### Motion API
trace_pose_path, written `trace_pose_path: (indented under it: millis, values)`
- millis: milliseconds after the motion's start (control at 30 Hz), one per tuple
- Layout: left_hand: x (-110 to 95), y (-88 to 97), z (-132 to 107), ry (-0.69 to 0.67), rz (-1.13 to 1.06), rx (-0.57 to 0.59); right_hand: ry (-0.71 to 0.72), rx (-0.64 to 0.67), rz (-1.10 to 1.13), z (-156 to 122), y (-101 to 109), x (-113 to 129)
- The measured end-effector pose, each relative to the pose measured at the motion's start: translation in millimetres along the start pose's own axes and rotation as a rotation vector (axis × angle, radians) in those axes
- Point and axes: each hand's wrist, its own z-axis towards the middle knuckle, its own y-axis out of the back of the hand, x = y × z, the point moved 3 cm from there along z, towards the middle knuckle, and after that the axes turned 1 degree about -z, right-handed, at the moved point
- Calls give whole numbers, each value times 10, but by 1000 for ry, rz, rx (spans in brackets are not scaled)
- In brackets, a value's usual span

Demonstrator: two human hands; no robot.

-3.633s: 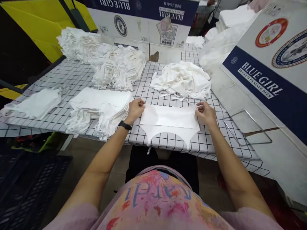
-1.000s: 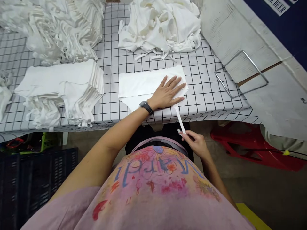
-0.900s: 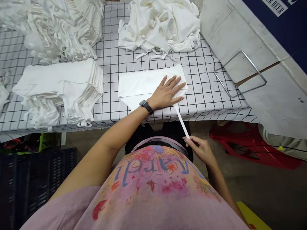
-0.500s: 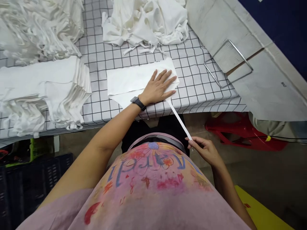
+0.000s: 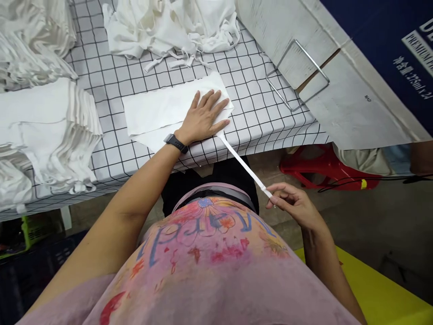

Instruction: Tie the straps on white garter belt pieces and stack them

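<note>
Running sideways, wht garment point(image 5: 158, 107), strap point(image 5: 242, 163) twd R hand point(image 5: 293, 204)

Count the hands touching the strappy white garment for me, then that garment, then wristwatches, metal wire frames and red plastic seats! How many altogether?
Hands: 2, left hand and right hand
Strappy white garment: 1
Wristwatch: 1
Metal wire frame: 1
Red plastic seat: 1
Total: 6
</note>
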Motion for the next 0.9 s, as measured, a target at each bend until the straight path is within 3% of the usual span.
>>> trace_pose_path:
  millis: [167,333,467,633,800,900]
  values:
    - [12,50,33,-4,-94,-46,129,-26,164,250,-63,166]
    - [-29,402,-52,46,-257,-255,189,-73,185,577,-196,389]
    - [2,613,-287,138,-169,-358,215,-73,154,755,-308,553]
    - [38,612,-461,120,-47,-266,270,-101,46,1005,-449,724]
    - [-27,549,-383,72,23,-102,361,-163,-23,1274,-539,946]
    - [-23,543,-349,86,81,-78,428,-244,-42,1401,-552,1085]
